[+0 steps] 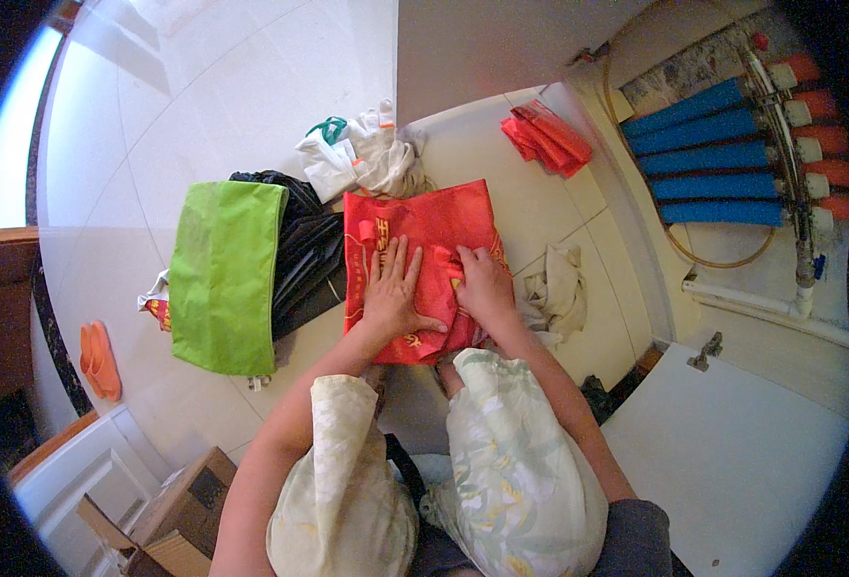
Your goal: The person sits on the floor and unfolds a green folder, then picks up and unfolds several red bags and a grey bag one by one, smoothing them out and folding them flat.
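A red fabric bag (424, 216) with printed writing lies flat across my lower legs and the floor in front of my knees. My left hand (396, 292) rests palm down on it, fingers spread. With bent fingers, my right hand (483, 283) pinches a folded part or strap of the red bag at its right side. Left of the bag lie black folded plastic bags (309, 252), partly under a flat green fabric bag (226, 278). Beyond the red bag are a heap of off-white cloth gloves (388, 159) and a white bag (323, 162) with a green band.
Folded red bags (547, 137) lie at the upper right, and a crumpled pale cloth (565, 288) at the right. Blue-sleeved pipes on a manifold (720, 151) fill a wall recess. A white panel (727, 454), a cardboard box (179, 505) and orange slippers (100, 360) are around me.
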`<act>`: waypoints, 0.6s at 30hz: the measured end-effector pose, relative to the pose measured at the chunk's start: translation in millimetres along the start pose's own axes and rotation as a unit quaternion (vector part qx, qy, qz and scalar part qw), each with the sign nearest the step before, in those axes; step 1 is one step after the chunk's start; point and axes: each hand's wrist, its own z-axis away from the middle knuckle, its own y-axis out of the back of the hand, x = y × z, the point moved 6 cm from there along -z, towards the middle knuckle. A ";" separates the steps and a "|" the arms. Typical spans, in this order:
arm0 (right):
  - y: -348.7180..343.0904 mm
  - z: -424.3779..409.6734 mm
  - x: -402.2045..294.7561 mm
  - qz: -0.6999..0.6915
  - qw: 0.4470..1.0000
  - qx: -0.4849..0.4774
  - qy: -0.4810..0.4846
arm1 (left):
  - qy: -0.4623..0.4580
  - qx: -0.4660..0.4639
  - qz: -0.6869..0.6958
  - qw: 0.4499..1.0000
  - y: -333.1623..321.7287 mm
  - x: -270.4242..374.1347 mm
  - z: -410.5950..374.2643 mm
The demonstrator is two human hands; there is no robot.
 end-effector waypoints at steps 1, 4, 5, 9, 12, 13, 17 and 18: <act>8.3 -5.2 -3.1 -0.017 1.000 0.023 0.002 | -0.002 0.006 0.004 1.000 0.2 -0.2 -0.2; 35.6 -10.2 -34.3 -0.078 0.995 0.053 0.031 | -0.005 0.002 -0.018 1.000 -8.1 -4.5 2.1; 26.3 -9.8 -47.1 -0.078 0.996 0.030 0.037 | -0.005 -0.013 -0.050 0.999 -13.7 -9.6 3.1; -12.4 -5.6 -60.8 -0.093 0.995 -0.011 0.032 | -0.003 -0.038 -0.027 0.999 -26.0 -18.6 3.0; -18.7 -5.7 -56.1 -0.112 0.994 0.003 0.014 | -0.042 0.081 0.128 0.988 -8.8 -15.4 8.1; -22.5 -5.9 -56.7 -0.099 0.995 0.002 0.017 | -0.061 0.141 0.204 0.967 0.3 -17.6 12.6; -30.9 -5.3 -65.3 -0.045 0.999 -0.025 0.014 | 0.167 0.193 0.363 0.896 19.5 -51.8 24.6; -30.9 -3.9 -60.9 -0.027 0.999 -0.038 0.001 | 0.129 0.244 0.334 0.901 51.2 -36.2 20.2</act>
